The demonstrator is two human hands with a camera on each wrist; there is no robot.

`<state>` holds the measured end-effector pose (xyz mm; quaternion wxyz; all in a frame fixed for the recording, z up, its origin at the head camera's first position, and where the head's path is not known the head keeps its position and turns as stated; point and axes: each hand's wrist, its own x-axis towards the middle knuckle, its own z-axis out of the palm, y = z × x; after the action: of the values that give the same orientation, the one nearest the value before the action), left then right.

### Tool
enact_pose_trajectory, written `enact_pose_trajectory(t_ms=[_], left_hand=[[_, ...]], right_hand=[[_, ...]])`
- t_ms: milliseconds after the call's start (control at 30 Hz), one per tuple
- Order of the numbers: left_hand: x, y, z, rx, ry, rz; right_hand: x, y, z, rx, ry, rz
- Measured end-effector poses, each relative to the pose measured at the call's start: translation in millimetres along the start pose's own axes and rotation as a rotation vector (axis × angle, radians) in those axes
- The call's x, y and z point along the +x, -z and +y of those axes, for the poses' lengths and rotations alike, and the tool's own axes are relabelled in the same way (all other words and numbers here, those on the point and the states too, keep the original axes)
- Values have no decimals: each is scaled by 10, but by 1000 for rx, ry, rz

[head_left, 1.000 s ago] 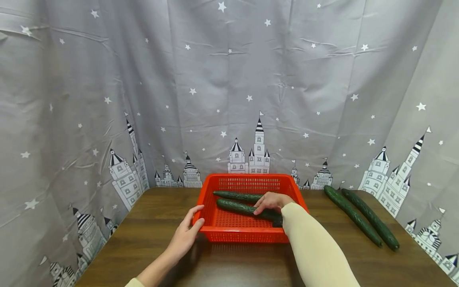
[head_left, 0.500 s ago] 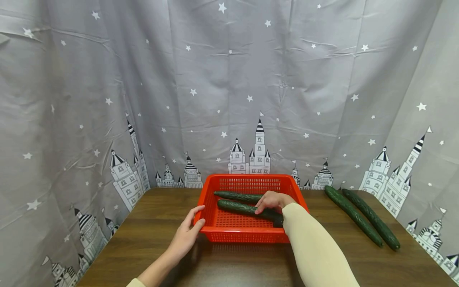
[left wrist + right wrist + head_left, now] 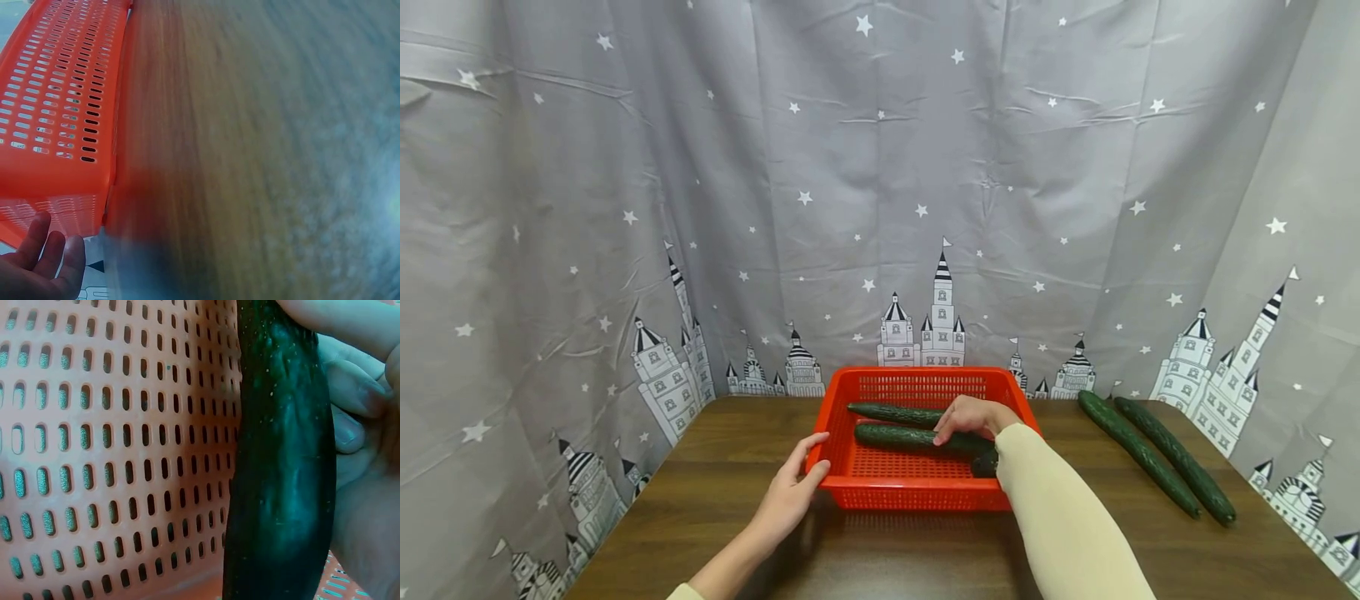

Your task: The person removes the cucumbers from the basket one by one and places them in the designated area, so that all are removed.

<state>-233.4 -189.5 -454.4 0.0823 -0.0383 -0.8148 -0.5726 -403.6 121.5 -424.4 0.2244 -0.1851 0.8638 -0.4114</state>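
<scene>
On the brown table, a red basket is touched at nine o'clock by the loose left hand; inside, the nearer cucumber is gripped by the right hand.

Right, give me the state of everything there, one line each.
Basket: upright on the table
Near cucumber: inside basket, gripped
Far cucumber: inside basket, partly hidden
Outside cucumbers: lying side by side
Left hand: touching basket
Right hand: holding near cucumber
Curtain: hanging, creased

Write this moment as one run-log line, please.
left hand: at left rim of basket | right hand: gripping nearer cucumber inside basket | two cucumbers: on table
</scene>
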Motion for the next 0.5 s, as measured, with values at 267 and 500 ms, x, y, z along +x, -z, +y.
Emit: enact_pose_trajectory(t_ms=[267,500], left_hand=[[-1,-15,-9,-4,3,-1],[17,-18,-21,6,25,7]], right_hand=[[-13,70,32,-25,54,-4],[-38,149,43,-49,67,8]])
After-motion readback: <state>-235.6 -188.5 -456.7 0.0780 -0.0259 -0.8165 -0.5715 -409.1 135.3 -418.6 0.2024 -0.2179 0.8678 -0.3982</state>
